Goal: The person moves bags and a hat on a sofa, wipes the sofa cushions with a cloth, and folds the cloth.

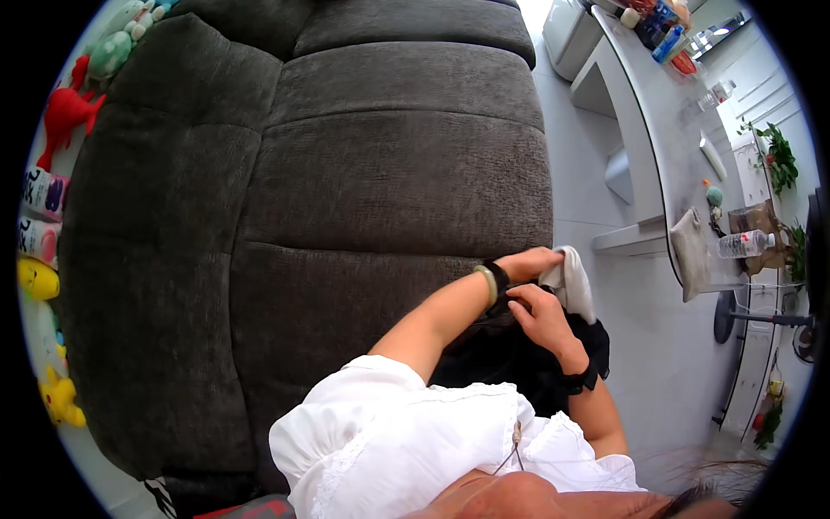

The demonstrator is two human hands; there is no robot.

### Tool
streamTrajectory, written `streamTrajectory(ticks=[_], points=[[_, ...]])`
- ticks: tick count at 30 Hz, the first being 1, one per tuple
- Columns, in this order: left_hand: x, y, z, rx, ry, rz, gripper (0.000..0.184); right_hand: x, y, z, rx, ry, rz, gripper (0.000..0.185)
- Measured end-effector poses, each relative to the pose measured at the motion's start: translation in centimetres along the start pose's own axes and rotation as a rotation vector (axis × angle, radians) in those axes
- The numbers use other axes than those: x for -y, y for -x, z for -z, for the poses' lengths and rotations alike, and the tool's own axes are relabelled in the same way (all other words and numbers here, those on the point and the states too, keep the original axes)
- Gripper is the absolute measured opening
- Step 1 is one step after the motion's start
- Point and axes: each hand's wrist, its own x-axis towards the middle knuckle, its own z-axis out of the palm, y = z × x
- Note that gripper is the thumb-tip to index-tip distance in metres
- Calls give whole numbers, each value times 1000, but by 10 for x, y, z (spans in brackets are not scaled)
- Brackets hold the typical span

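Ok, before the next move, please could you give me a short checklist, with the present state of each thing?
1. Left hand holding the white cloth: ok.
2. Right hand touching the white cloth: cannot tell; it is close by.
3. White cloth spread flat: not ok; it is bunched.
4. Pale bangle off the white cloth: ok.
5. Red toy away from both hands: ok.

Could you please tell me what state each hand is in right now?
Left hand: closed, holding the white cloth.
Right hand: open, loosely curled, nothing visibly held.
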Motion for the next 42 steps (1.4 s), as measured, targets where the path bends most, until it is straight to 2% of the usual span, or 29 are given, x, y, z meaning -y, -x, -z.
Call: streamTrajectory(ticks=[1,2,3,4,8,10,12,14,16,17,18,19,20,22,24,26,28,30,31,32,33,34,36,38,40,42], points=[[7,5,9,5,375,18,41,-6,1,-2,-8,21,59,17],[7,21,23,56,618,-114,39,-5,1,-4,1,23,82,17],[-1,47,42,28,673,-167,41,-3,1,-6,9,21,104,18],[-22,84,56,94,788,-286,42,-1,1,-10,21,18,126,18],[-75,230,138,-381,852,-792,50,1,-1,-23,160,-35,120,19],[-87,310,179,-661,691,-1036,54,-7,0,-31,206,-60,124,19],[-93,380,214,-932,611,-1176,52,-9,0,-29,252,-55,90,20],[-88,426,264,-1215,379,-1206,48,-15,-1,-29,272,-44,71,20],[-91,436,283,-1518,96,-1029,46,-18,-3,-27,275,-41,51,20],[-89,433,296,-1612,-35,-871,45,-18,-5,-26,273,-38,40,20],[-64,430,344,-1701,-270,-471,50,-18,-7,-24,262,-43,51,21],[-41,426,390,-1716,-607,22,55,-18,-8,-23,248,-48,61,21],[-19,421,435,-1626,-886,408,60,-18,-9,-22,234,-52,70,21],[-84,331,323,-1734,-698,641,63,-17,-9,-20,209,-57,77,21],[-73,267,343,-1778,-898,475,60,-19,-8,-16,179,-46,75,22],[-73,207,351,-1667,-1066,341,52,-23,-3,-12,153,-26,59,22],[-95,153,328,-1522,-1222,282,49,-29,2,-8,140,-24,36,21],[-95,95,308,-1424,-1372,34,44,-35,7,-7,117,-32,32,21],[-98,70,290,-1266,-1392,-20,41,-38,8,-7,111,-38,24,21],[-90,41,277,-1121,-1433,-176,41,-40,10,-7,103,-44,17,21],[-94,26,237,-964,-1575,-210,41,-41,10,-6,95,-50,11,21],[-88,4,208,-898,-1486,-415,40,-43,11,-6,82,-42,17,21],[-78,-12,144,-647,-1462,-356,40,-43,13,-5,57,-28,28,21],[-38,-26,106,-584,-1580,-546,36,-42,15,-4,34,-35,9,20],[-22,-9,68,-317,-1499,-456,33,-43,19,-4,19,-53,-15,20],[-4,8,39,-142,-1422,-446,31,-42,24,-5,13,-88,-37,20]])
